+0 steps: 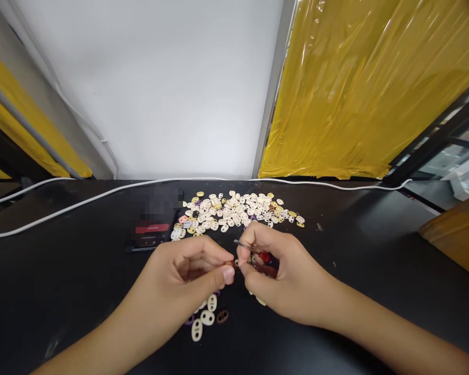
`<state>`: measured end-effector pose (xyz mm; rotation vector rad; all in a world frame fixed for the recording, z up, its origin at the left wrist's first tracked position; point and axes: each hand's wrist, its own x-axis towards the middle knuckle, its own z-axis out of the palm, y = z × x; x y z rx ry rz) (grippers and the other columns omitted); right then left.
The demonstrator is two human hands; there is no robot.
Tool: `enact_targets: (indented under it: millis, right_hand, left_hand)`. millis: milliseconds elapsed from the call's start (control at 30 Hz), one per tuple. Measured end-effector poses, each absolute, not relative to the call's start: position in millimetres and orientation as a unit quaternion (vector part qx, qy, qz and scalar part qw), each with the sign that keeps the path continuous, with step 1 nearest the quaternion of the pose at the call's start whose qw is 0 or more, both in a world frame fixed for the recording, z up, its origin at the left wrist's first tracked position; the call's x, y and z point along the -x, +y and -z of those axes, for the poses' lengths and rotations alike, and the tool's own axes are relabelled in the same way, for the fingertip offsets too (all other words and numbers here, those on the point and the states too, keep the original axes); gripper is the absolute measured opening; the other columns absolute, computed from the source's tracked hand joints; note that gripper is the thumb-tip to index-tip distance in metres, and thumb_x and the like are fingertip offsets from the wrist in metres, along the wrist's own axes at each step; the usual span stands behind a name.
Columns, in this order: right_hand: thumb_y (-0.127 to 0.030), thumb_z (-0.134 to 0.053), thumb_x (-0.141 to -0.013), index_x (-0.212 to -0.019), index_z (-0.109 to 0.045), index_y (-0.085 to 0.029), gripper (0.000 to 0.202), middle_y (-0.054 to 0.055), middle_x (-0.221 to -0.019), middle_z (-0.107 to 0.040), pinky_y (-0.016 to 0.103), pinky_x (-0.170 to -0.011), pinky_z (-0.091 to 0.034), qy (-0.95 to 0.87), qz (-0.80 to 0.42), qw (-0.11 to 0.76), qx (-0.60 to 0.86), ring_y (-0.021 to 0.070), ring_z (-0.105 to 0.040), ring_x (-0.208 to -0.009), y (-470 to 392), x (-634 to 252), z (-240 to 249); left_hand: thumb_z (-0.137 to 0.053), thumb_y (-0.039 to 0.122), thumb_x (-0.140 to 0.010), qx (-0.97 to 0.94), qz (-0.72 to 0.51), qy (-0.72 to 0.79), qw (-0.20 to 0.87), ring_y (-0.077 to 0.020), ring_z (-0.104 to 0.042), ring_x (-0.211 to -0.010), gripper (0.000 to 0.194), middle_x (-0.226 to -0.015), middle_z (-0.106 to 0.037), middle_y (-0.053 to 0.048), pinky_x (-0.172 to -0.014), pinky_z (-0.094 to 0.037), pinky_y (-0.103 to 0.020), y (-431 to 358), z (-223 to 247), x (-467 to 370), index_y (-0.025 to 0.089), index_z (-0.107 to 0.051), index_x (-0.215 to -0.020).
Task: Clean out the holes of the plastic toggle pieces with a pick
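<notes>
Nothing is legible — the phone screen (151,229) blurs.

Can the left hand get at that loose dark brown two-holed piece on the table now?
Probably yes: the dark brown two-holed piece lies uncovered on the black table near the left hand, but that hand seems to pinch another small brown piece, which might need releasing first.

Glossy, wrinkled yellow plastic film (344,88) gleams at 2 o'clock beside a smooth, satin-finish white panel (160,88) at 11. Matt, plastic-looking two-holed pieces (238,211) cover the smooth, faintly scuffed black tabletop (355,245) at 6 o'clock. At 5, a tool (264,257) shows a shiny metal shaft and glossy red handle; a smooth plastic-sheathed cable (101,194) spans 9 o'clock.
</notes>
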<state>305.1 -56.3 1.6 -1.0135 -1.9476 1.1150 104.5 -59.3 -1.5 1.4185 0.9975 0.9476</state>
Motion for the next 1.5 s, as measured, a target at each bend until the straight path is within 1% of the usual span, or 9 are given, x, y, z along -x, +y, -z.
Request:
enact_targets:
  millis: [67,233,533,833,933,1067,1233,1367,1500]
  right_hand:
    - [-0.009,-0.054,-0.084,-0.089,-0.046,-0.024,0.017,-0.006,-0.077,-0.055,0.025,-0.059,-0.039,-0.760,-0.407,0.319,0.392,0.0101,-0.046,-0.063,-55,-307,-4]
    - [-0.021,-0.044,-0.097,-0.093,-0.047,-0.024,0.006,-0.005,-0.073,-0.060,0.027,-0.060,-0.039,-0.798,-0.348,0.253,0.422,0.0125,-0.053,-0.062,-55,-311,-10]
    - [-0.020,-0.042,-0.097,-0.092,-0.049,-0.022,0.009,-0.001,-0.074,-0.063,0.027,-0.058,-0.038,-0.832,-0.274,0.234,0.422,0.0143,-0.057,-0.060,-55,-312,-9]
    - [-0.019,-0.040,-0.096,-0.087,-0.047,-0.021,0.011,-0.004,-0.063,-0.049,0.026,-0.052,-0.032,-0.849,-0.235,0.202,0.427,0.0120,-0.047,-0.050,-55,-311,-13]
    - [-0.016,-0.040,-0.095,-0.087,-0.047,-0.020,0.011,-0.004,-0.062,-0.050,0.025,-0.051,-0.031,-0.860,-0.216,0.186,0.423,0.0115,-0.047,-0.049,-53,-311,-9]
    - [-0.016,-0.044,-0.094,-0.088,-0.050,-0.020,0.010,-0.004,-0.064,-0.053,0.025,-0.054,-0.034,-0.847,-0.235,0.240,0.412,0.0108,-0.048,-0.052,-49,-316,-6]
    - [-0.017,-0.049,-0.095,-0.086,-0.053,-0.020,0.009,-0.006,-0.063,-0.054,0.023,-0.055,-0.036,-0.829,-0.256,0.314,0.386,0.0088,-0.048,-0.052,-48,-321,-9]
    - [-0.019,-0.051,-0.096,-0.087,-0.057,-0.019,0.010,-0.006,-0.064,-0.056,0.021,-0.052,-0.035,-0.843,-0.255,0.310,0.359,0.0071,-0.048,-0.051,-52,-317,-7]
    - [-0.020,-0.049,-0.098,-0.103,-0.061,-0.020,0.013,-0.002,-0.078,-0.066,0.023,-0.055,-0.036,-0.852,-0.239,0.298,0.357,0.0086,-0.054,-0.056,-54,-315,-4]
  left_hand:
    - [-0.078,0.022,-0.082,-0.580,-0.413,0.420,0.563,-0.0135,-0.077,-0.071,0.006,-0.078,-0.081,0.000,-0.065,-0.060,-0.015,-56,1,-103,0.023,-0.077,-0.088]
    - [-0.079,0.019,-0.078,-0.551,-0.432,0.432,0.569,-0.0139,-0.078,-0.069,0.010,-0.075,-0.081,-0.002,-0.064,-0.061,-0.013,-52,-4,-102,0.021,-0.080,-0.088]
    - [-0.077,0.015,-0.077,-0.548,-0.465,0.441,0.537,-0.0131,-0.078,-0.067,0.010,-0.071,-0.081,-0.001,-0.064,-0.061,-0.012,-56,-8,-105,0.019,-0.079,-0.085]
    - [-0.076,0.014,-0.077,-0.561,-0.500,0.439,0.493,-0.0135,-0.077,-0.065,0.009,-0.070,-0.080,0.000,-0.065,-0.063,-0.015,-59,-2,-108,0.019,-0.078,-0.085]
    - [-0.076,0.014,-0.077,-0.569,-0.507,0.449,0.466,-0.0135,-0.077,-0.065,0.010,-0.070,-0.080,0.000,-0.064,-0.063,-0.015,-65,-4,-110,0.020,-0.079,-0.084]
    - [-0.074,0.014,-0.079,-0.602,-0.484,0.454,0.443,-0.0128,-0.077,-0.067,0.012,-0.074,-0.081,0.001,-0.064,-0.061,-0.013,-75,-5,-112,0.023,-0.078,-0.087]
    - [-0.076,0.012,-0.076,-0.558,-0.499,0.437,0.498,-0.0126,-0.076,-0.067,0.008,-0.076,-0.080,0.000,-0.063,-0.061,-0.015,-67,-4,-109,0.019,-0.074,-0.078]
    - [-0.078,0.010,-0.073,-0.521,-0.503,0.436,0.535,-0.0119,-0.076,-0.067,0.010,-0.073,-0.079,0.000,-0.064,-0.061,-0.014,-60,-4,-108,0.018,-0.074,-0.078]
    - [-0.081,0.010,-0.072,-0.518,-0.488,0.434,0.553,-0.0120,-0.077,-0.069,0.014,-0.074,-0.081,-0.002,-0.065,-0.059,-0.011,-60,-3,-109,0.018,-0.078,-0.083]
